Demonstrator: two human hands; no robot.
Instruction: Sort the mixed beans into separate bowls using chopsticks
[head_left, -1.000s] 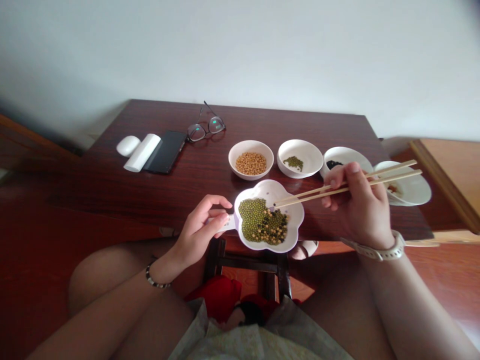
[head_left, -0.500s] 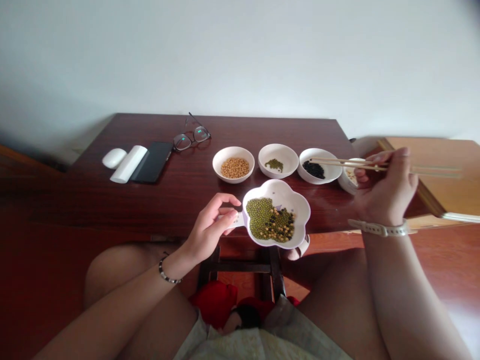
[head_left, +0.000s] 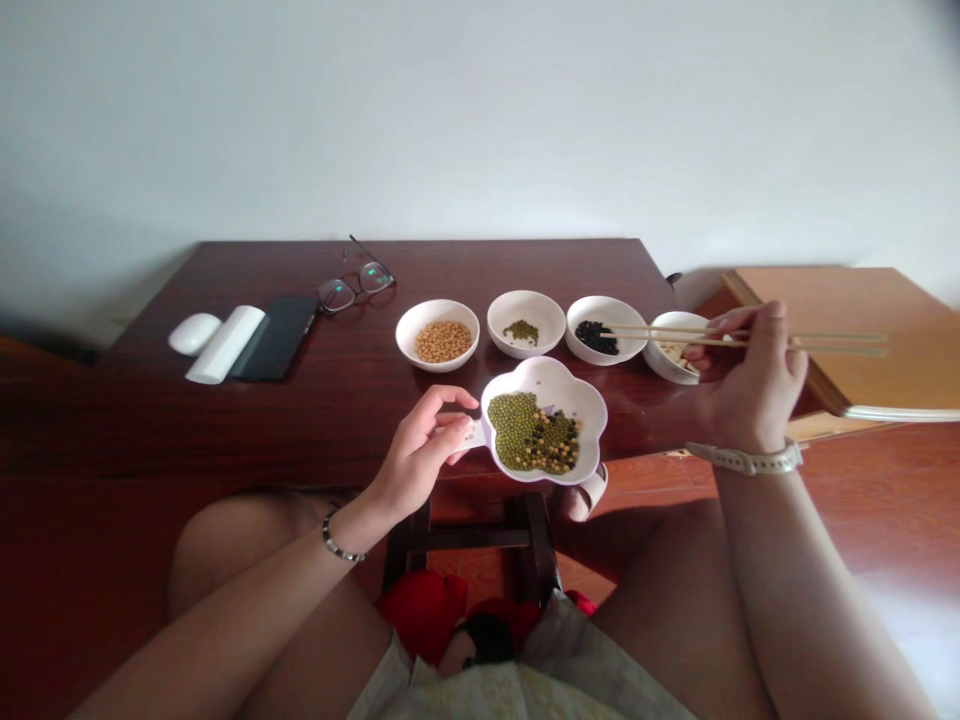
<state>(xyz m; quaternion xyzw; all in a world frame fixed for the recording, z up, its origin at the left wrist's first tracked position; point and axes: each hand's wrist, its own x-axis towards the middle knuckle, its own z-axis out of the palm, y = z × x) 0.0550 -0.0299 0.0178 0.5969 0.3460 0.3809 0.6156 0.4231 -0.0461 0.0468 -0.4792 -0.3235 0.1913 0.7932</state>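
Observation:
My left hand (head_left: 427, 445) grips the short handle of a white flower-shaped bowl (head_left: 596, 410). Inside it lie green mung beans (head_left: 514, 425), with a mix of yellow, black and green beans (head_left: 556, 440) beside them. My right hand (head_left: 757, 375) is closed around a pair of chopsticks (head_left: 630, 331), whose tips reach over the bowl of black beans (head_left: 596, 338). Left of that bowl stand a white bowl (head_left: 544, 312) with a few mung beans and a white bowl (head_left: 405, 325) of soybeans. Partly behind my right fingers is a bowl of pale pieces (head_left: 677, 355).
On the table's left lie a pair of glasses (head_left: 356, 290), a dark phone-like slab (head_left: 279, 338), a white cylinder (head_left: 226, 345) and a white rounded case (head_left: 194, 333). A lighter wooden surface (head_left: 862, 310) adjoins on the right. My legs are below the table edge.
The view has shifted, so the table items appear further left. The chopstick tips have come to the black beans' right edge, lower against the bowl. Both hands keep their holds.

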